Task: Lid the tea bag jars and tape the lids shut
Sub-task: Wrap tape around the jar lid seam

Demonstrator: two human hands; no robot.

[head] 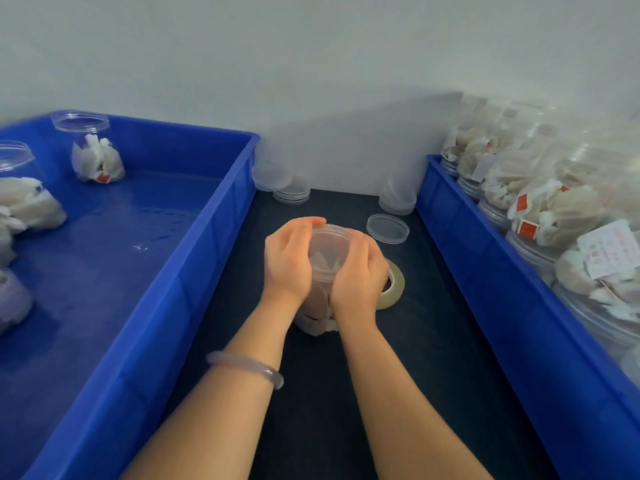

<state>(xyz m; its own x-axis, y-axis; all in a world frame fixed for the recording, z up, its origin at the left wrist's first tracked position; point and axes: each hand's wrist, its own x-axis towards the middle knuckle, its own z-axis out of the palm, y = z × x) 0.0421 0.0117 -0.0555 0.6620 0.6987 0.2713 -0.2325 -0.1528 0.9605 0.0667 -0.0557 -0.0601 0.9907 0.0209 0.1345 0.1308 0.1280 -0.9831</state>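
Clear jar [323, 292] stands mid bench [311, 427] between blue crates [194, 271], left hand [287, 258] and right hand [360, 275] fingers [311, 222] curled round its lid [329, 237]; uneven pressure could seat it crooked, tape [396, 282] won't seal.

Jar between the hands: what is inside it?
Pale tea bags show through the clear wall of the jar and at its base. The left hand and right hand grip its sides, hiding the rest.

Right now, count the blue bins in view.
2. The left bin runs down the left side of the view, open jars standing in it; the right bin runs down the right side, packed with filled jars. More could lie outside the frame.
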